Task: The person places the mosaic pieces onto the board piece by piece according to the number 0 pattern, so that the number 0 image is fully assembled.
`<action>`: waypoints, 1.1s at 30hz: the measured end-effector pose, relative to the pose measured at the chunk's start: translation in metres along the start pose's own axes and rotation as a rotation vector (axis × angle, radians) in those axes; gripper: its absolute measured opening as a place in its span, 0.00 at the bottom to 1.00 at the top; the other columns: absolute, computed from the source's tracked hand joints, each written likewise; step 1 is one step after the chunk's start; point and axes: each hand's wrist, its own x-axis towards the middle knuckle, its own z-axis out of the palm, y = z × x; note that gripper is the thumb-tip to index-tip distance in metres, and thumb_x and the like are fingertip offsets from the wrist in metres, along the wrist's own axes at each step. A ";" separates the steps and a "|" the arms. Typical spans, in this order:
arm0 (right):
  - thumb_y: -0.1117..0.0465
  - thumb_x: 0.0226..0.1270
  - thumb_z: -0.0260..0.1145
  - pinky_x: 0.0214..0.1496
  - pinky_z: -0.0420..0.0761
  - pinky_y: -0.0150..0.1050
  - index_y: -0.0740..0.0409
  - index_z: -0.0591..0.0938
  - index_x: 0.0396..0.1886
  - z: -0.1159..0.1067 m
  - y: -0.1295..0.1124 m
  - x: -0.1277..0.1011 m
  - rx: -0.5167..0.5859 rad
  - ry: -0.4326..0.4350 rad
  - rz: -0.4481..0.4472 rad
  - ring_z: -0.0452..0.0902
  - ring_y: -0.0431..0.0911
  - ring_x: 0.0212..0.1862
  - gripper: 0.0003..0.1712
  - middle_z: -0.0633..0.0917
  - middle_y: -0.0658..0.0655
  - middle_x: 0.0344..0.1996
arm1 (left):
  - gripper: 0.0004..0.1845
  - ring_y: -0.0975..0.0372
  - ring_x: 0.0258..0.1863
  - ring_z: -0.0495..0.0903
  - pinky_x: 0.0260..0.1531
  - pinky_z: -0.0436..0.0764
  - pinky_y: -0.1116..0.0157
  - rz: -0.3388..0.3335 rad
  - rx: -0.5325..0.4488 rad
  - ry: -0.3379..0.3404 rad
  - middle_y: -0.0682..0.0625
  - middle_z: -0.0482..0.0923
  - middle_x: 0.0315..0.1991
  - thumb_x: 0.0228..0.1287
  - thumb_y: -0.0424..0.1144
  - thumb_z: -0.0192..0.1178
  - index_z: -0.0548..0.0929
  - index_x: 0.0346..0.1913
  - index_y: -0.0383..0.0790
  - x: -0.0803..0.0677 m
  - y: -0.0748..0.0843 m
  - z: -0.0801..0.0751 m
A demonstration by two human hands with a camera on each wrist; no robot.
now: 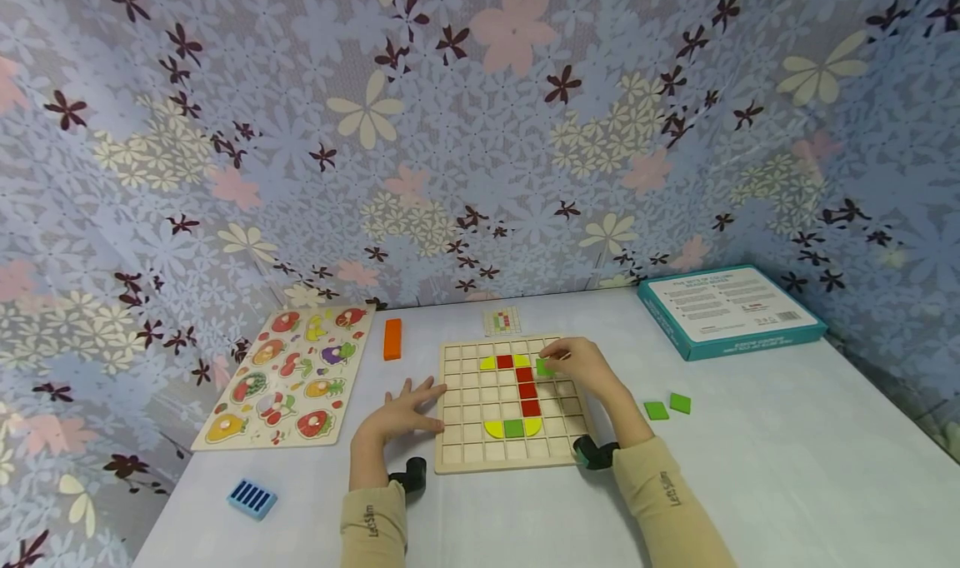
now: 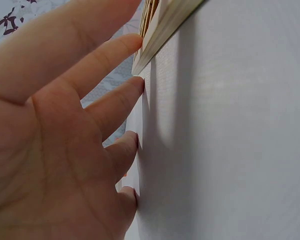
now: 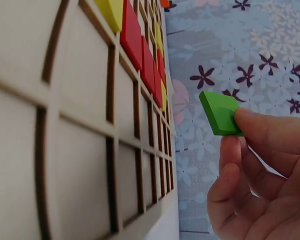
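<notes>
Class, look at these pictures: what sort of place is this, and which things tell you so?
Probably a tabletop play corner, screened by flowered cloth. A white table holds a wooden grid board, a fruit puzzle and a game box; the right hand pinches a green tile.

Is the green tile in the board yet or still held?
Held: the right hand pinches the green tile above the board.

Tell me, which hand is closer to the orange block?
Left. The left hand rests flat on the table by the grid board's left edge, below the orange block. The right hand is over the board, pinching a green tile, farther away.
</notes>
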 end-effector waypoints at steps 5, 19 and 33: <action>0.66 0.61 0.61 0.37 0.79 0.41 0.64 0.84 0.41 0.006 -0.005 0.000 0.001 -0.016 -0.017 0.76 0.51 0.39 0.10 0.82 0.60 0.38 | 0.37 0.47 0.72 0.32 0.65 0.26 0.43 -0.011 -0.004 0.003 0.46 0.50 0.72 0.49 0.39 0.68 0.68 0.66 0.47 0.001 0.000 0.000; 0.66 0.60 0.62 0.33 0.79 0.37 0.62 0.84 0.38 0.027 -0.013 0.007 0.010 -0.038 -0.018 0.78 0.47 0.33 0.08 0.83 0.57 0.34 | 0.38 0.45 0.71 0.32 0.64 0.25 0.42 0.006 -0.017 -0.002 0.43 0.50 0.72 0.48 0.38 0.69 0.68 0.65 0.44 -0.002 0.000 0.001; 0.68 0.60 0.62 0.30 0.76 0.34 0.59 0.84 0.38 0.051 -0.026 0.020 -0.049 -0.073 -0.057 0.76 0.45 0.32 0.08 0.82 0.54 0.34 | 0.37 0.46 0.71 0.31 0.64 0.25 0.42 -0.006 -0.019 -0.012 0.44 0.50 0.72 0.49 0.38 0.68 0.68 0.66 0.45 -0.002 0.003 -0.001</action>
